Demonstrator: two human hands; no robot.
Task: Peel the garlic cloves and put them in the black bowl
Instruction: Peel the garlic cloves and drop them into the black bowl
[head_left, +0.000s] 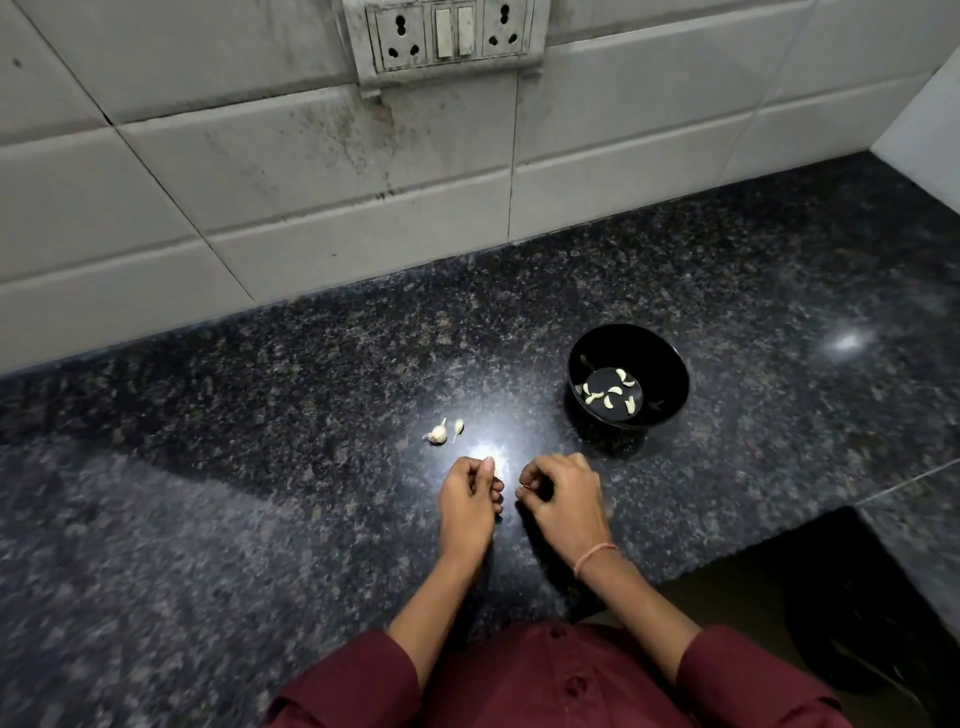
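Dark speckled stone surface (260, 415), polished, with a bright glare patch just beyond the hands. Behind it is a wall of pale glossy tiles (311, 171), stained and streaked below a grimy socket panel (447, 36) that has two sockets and two switches.

Black bowl (667, 364), round, smooth and shiny, stands upright on the surface, beyond and to the right of the right hand (563, 501) and apart from it. Peeled cloves (608, 395), several small pale curved pieces, lie scattered on the bowl's flat bottom. Two unpeeled cloves (439, 434), papery white with thin stem tips, lie close together on the surface beyond the left hand (470, 499), near it but not touching, and well left of the bowl.

Left hand's fingers (496, 488) are curled in, with the thumb pressing a pale clove (496, 467) at the fingertips; the clove is mostly hidden. Right hand's fingers are curled tight just beside the left hand, with something small and reddish at the tips. Cannot tell whether they hold anything. There is a thin pinkish thread band (595, 557) on the right wrist. Maroon buttoned shirt (561, 680), sleeves pushed up the forearms. A dark floor gap sits at lower right past the surface edge, its contents too dim to tell.
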